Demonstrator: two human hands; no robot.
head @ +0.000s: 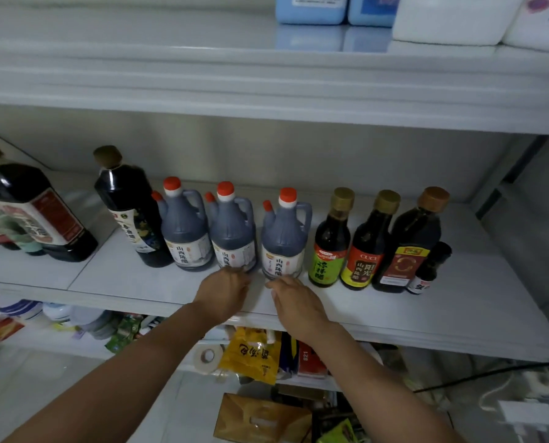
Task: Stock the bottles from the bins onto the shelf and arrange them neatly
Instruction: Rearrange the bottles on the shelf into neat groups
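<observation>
Head view: I look down on a white middle shelf (132,282) with a row of dark bottles standing along it.
My left hand (223,292): it reaches over the front edge to the foot of the middle jug (233,238). The fingertips lie against its lower label, but the back of the hand hides them and I cannot tell whether they pinch the jug or only touch it.
My right hand (294,302): it is loose and grasps nothing. The fingers point left, with their tips just at the base of the right jug (284,241).
Jugs: all three are grey with red caps, side handles and white labels, and all stand upright. The left jug (185,231) and the middle jug stand close together, while the right jug stands a little apart from them.
Left of the jugs: a tall dark bottle (129,212) with a gold cap stands just beside the left jug. A large dark bottle (40,212) stands further left.
Right of the jugs: there is a green-label bottle (330,244), then a red-and-yellow-label bottle (367,251), then a brown-capped bottle (410,241). A small bottle (429,270) stands in front of that last one.
Upper shelf (171,91): it carries blue containers (311,9) and white packs (452,20) at the right.
Below: a yellow bag (251,353) and a tape roll (206,356) sit on the lower shelf.
</observation>
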